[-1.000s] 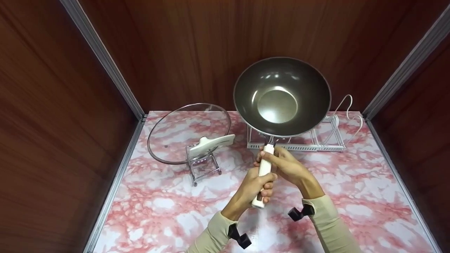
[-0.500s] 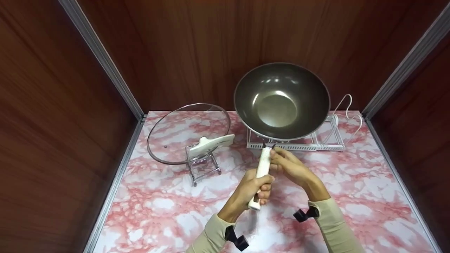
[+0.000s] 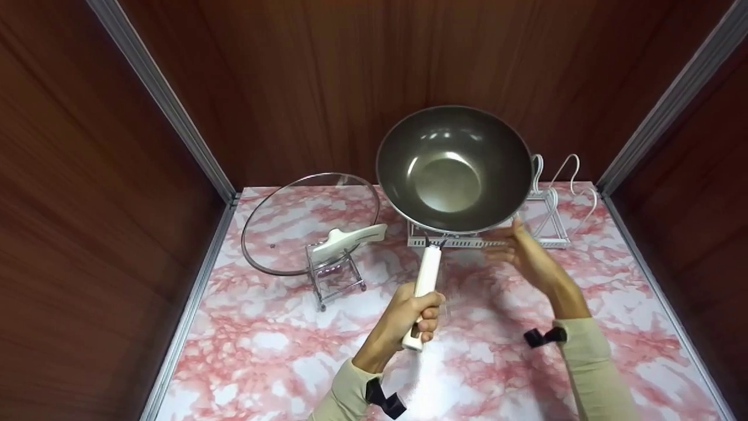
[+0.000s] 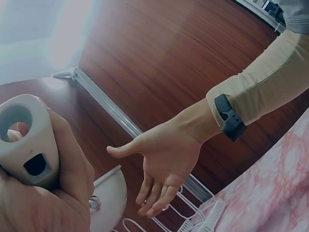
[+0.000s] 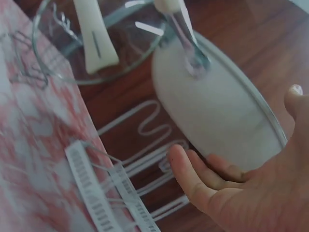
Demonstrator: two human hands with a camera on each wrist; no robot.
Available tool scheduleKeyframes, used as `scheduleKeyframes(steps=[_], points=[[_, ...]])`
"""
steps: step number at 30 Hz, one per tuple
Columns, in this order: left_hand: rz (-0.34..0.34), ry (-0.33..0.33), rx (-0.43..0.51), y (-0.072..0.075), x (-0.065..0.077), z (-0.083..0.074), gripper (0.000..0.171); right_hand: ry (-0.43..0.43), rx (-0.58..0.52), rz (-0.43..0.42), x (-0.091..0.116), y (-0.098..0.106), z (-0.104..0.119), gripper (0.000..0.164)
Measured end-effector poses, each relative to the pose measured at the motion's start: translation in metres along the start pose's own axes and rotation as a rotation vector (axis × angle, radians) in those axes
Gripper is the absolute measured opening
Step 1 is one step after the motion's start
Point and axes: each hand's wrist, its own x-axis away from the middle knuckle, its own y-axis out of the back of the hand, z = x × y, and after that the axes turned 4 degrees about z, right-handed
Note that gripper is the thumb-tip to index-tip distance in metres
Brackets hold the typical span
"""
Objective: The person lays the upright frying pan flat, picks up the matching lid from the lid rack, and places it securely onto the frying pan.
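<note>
- wok [image 3: 453, 175] is held raised over white rack [image 3: 464, 242]
- glass lid [image 3: 310, 222] is propped in wire stand [image 3: 334, 270], left of wok
- right hand [image 3: 536, 262] is held spread near wok
- left hand [image 3: 408, 314] is clamped on wok handle [image 3: 429, 268]

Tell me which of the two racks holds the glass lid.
The small chrome rack, left of the pan in the head view; the longer white rack, partly behind the pan, holds no lid.

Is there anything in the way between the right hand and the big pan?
Nothing I can see! The right hand is open, close to the edge of the pan. The white rack is lower down, and the glass lid stands off left.
</note>
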Motion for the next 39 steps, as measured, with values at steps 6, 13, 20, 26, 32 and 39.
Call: scheduleKeyframes(steps=[6,13,20,26,32,39], points=[[0.008,-0.006,-0.004,0.003,0.006,-0.002,0.007,0.020,-0.046,-0.015,-0.018,0.022,0.019,0.081],[0.012,-0.001,-0.013,0.004,0.012,-0.006,0.012,-0.058,-0.095,-0.083,-0.037,0.036,0.044,0.092],[0.015,0.010,-0.028,0.004,0.019,-0.009,0.013,-0.118,-0.094,-0.078,-0.051,0.044,0.053,0.091],[0.015,0.017,-0.030,0.003,0.024,-0.010,0.012,-0.121,-0.149,-0.090,-0.058,0.050,0.057,0.088],[0.005,0.026,-0.037,0.004,0.030,-0.011,0.013,-0.133,-0.161,-0.098,-0.061,0.056,0.062,0.087],[0.008,0.029,-0.046,0.005,0.036,-0.011,0.013,-0.176,-0.150,-0.091,-0.066,0.059,0.065,0.086]])
